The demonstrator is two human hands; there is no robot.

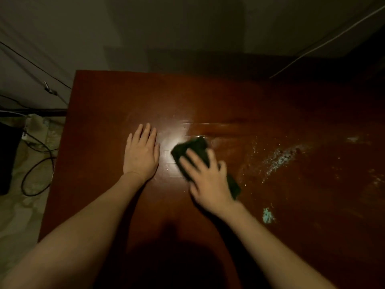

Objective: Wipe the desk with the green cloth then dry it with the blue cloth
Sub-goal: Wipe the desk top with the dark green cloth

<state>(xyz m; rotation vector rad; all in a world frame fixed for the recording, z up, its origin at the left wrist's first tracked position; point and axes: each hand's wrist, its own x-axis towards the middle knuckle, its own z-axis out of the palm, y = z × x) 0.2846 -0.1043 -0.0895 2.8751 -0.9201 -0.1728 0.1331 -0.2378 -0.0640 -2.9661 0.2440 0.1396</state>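
Note:
A dark reddish-brown wooden desk fills most of the view. My right hand presses flat on a dark green cloth near the desk's middle, fingers spread over it; the hand is blurred. My left hand lies flat and open on the bare wood just left of the cloth, palm down. A wet, shiny streak runs rightward from the cloth. No blue cloth is in view.
Pale speckled patches and a small light blotch mark the desk's right side. Left of the desk, black cables lie on a light floor. A wall stands behind the desk, with a white cord at the upper right.

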